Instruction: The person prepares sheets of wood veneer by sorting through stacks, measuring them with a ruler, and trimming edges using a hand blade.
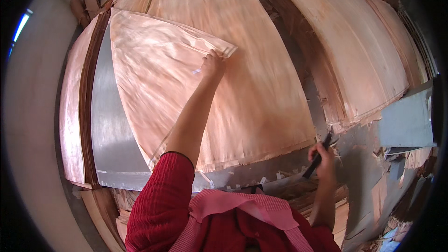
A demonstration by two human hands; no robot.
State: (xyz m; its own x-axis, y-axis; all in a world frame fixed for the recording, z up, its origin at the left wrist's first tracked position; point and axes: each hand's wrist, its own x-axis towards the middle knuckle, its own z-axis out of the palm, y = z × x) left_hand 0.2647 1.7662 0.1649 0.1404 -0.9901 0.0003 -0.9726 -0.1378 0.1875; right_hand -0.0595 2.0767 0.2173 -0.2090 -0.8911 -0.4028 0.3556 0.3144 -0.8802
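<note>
A thin, pinkish wood veneer sheet lies folded or skewed over a larger veneer sheet on the metal-topped table. With my arm stretched far forward, my left hand grips the upper sheet near its right corner, fingers closed on the edge. A small pale strip shows beside that wrist. Off the table's near right corner, my right hand is wrapped around a slim black tool, held slantwise. Its exact kind cannot be made out.
Stacked veneer stands along the left, by a pale wall. More veneer stacks fill the right side. A grey-blue panel sits at right. Scraps of veneer and small white bits line the table's front edge.
</note>
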